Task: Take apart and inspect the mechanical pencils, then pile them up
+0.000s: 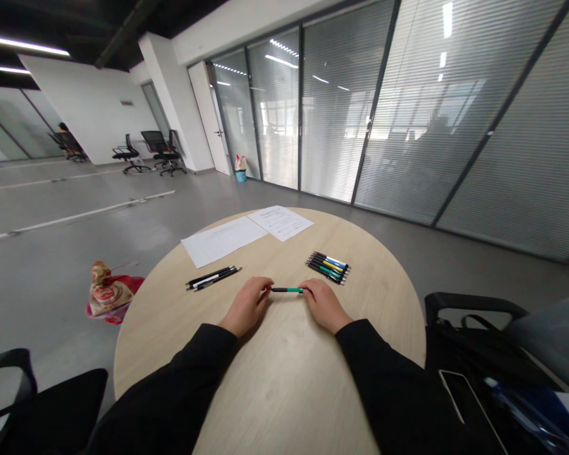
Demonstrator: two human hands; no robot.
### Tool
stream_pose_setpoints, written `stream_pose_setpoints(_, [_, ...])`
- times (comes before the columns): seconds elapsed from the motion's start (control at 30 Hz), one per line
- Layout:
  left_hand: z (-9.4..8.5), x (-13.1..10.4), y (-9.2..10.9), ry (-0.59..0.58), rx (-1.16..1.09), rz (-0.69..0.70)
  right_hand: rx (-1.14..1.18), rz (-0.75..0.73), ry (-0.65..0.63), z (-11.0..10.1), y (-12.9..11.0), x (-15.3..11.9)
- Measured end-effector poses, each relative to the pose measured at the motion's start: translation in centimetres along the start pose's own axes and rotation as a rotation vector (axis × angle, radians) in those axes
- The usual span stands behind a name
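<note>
A black and green pen (287,290) lies level between my two hands above the round wooden table (275,379). The fingers of my left hand (250,304) are closed on its black end. At its green end, my right hand (325,304) pinches it between thumb and fingers. Just beyond my right hand is a row of several pens (328,267) with black, white, blue, yellow and green parts, side by side. To the left of my left hand, a small group of black and white pens (213,278) lies slanted on the table.
Two printed paper sheets, one on the left (224,240) and one on the right (281,222), lie at the table's far side. Chairs (477,302) stand close at both sides. A red and gold bag (111,294) is on the floor at the left.
</note>
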State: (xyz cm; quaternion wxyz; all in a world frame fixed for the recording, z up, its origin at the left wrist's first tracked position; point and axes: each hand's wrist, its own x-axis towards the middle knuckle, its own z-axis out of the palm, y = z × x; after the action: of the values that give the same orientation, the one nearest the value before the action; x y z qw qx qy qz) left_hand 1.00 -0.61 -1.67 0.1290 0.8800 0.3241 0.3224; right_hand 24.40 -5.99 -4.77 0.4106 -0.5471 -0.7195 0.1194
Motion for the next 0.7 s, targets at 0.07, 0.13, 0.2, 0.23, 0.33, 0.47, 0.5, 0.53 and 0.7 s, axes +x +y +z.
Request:
stream_pose_setpoints(0.07, [-0.01, 0.0, 0.14, -0.006, -0.004, -0.015, 0.009, 0.004, 0.002, -0.02, -0.05, -0.01])
stream_pose_setpoints(0.13, [-0.02, 0.0, 0.25, -0.009, -0.004, -0.031, 0.016, 0.01, 0.002, -0.02, -0.02, -0.02])
stream_pose_setpoints(0.2, [0.0, 0.01, 0.24, -0.001, 0.0, -0.05, 0.019, 0.018, 0.003, -0.01, 0.07, -0.02])
stream_pose_setpoints(0.23, [0.02, 0.02, 0.19, 0.009, 0.004, -0.061, 0.019, 0.022, 0.006, -0.01, 0.12, -0.02])
stream_pose_setpoints(0.33, [0.04, 0.09, -0.09, 0.045, 0.026, -0.099, 0.018, 0.035, 0.016, -0.04, 0.21, 0.0])
stream_pose_setpoints(0.47, [-0.08, 0.26, -0.33, 0.062, 0.048, -0.147, 0.023, 0.035, 0.021, -0.08, 0.22, 0.03])
stream_pose_setpoints(0.5, [-0.11, 0.3, -0.33, 0.059, 0.046, -0.154, 0.022, 0.033, 0.019, -0.08, 0.21, 0.03])
stream_pose_setpoints(0.53, [-0.13, 0.33, -0.32, 0.055, 0.041, -0.157, 0.021, 0.033, 0.017, -0.08, 0.21, 0.03])
stream_pose_setpoints(0.7, [-0.13, 0.34, -0.21, 0.027, -0.003, -0.126, 0.014, 0.04, 0.006, -0.06, 0.16, 0.02])
